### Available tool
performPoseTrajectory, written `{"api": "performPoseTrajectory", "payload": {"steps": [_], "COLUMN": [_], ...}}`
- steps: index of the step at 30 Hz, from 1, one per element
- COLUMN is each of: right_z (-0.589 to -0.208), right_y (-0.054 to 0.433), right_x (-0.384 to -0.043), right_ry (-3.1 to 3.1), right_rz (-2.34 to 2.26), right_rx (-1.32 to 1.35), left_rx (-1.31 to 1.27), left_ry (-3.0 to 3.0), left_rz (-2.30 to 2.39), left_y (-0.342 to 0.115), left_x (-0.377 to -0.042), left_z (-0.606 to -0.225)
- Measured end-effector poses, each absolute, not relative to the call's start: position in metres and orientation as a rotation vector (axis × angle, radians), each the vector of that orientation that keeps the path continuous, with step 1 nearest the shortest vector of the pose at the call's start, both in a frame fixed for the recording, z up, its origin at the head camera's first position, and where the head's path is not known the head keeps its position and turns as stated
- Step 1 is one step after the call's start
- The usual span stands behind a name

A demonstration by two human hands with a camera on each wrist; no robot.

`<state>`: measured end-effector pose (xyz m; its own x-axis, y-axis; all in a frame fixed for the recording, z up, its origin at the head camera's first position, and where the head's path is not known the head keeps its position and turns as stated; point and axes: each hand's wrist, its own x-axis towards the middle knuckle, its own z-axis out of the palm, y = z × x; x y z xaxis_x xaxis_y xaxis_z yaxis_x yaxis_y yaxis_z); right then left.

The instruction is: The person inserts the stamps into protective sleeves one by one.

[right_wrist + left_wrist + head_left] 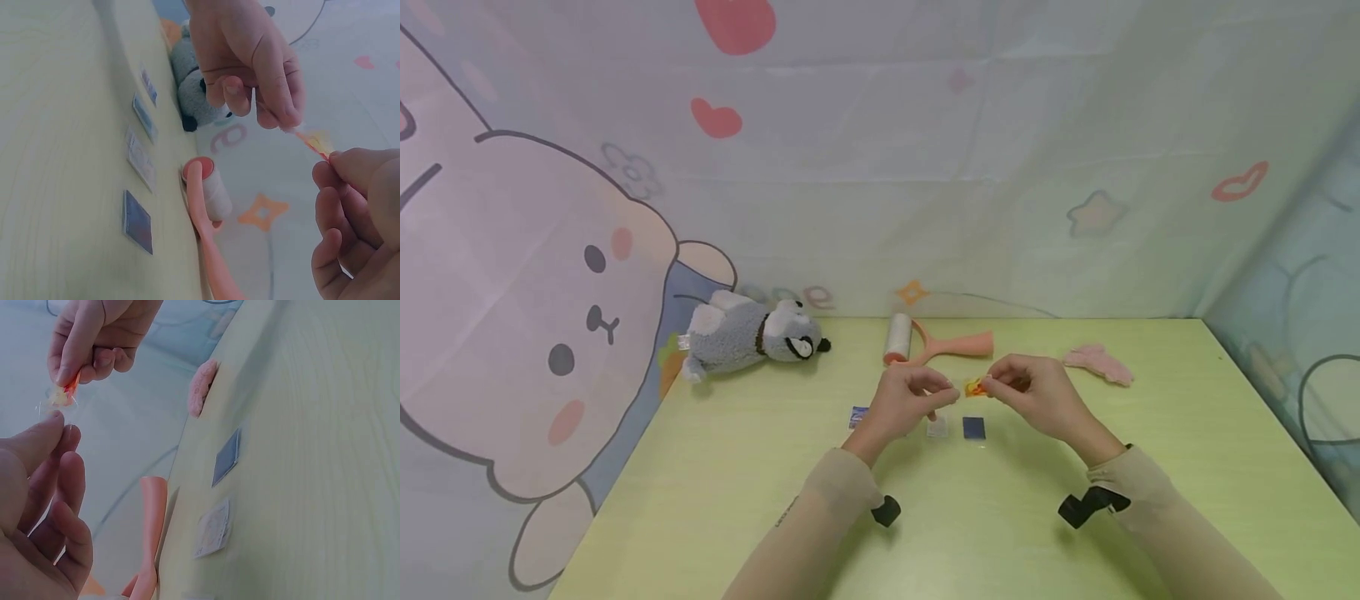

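Observation:
Between both hands, raised above the table, is a small orange-and-yellow flat piece [974, 387] with clear plastic at its edge. My right hand [1037, 396] pinches its coloured part between thumb and forefinger. My left hand [904, 407] pinches the clear plastic end [55, 411] with thumb and fingertip. What is printed on the piece is too small to tell. Below the hands a dark blue square packet [973, 428] and a pale clear packet [937, 427] lie flat. A blue-and-white packet [858, 416] is partly covered by my left wrist.
An orange-handled lint roller [955, 344] lies behind the hands. A grey plush dog [748, 337] is on its side at the back left, and a pink fuzzy piece [1099, 363] at the back right. A printed cloth [880, 242] hangs behind the table [1187, 467].

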<state>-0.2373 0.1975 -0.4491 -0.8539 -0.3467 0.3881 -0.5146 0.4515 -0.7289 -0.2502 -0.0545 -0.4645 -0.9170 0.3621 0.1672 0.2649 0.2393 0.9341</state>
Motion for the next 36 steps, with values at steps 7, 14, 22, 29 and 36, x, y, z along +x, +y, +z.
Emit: {"api": "performPoseTrajectory", "payload": {"steps": [7,14,22,29,36], "right_z": [-0.4496,-0.4506,-0.4495,-0.4459,-0.4447], "right_y": [0.1991,0.2006,0.2006,0.1972,0.2014], "right_x": [-0.2377,-0.2405,-0.2425,-0.2436,-0.2444], "right_ry": [-2.535,-2.559,-2.558,-2.591,-2.615], "right_rz": [1.393,1.388,1.359,1.376,1.445], "right_rx": [0.725,0.772,0.838,0.848,0.807], "left_rx": [0.677,0.733,0.737,0.754,0.709], "left_ry": [2.456,2.416,2.409,2.393,2.354], "left_rz": [1.746,1.756,1.749,1.75,1.798], "left_y": [-0.0555,-0.0565,-0.0566,-0.0563,-0.0577], "left_x": [-0.2518,-0.2538,-0.2544,-0.2533,-0.2509], "left_z": [-0.4654,-0.4669,-0.4663,-0.4619,-0.4613]}}
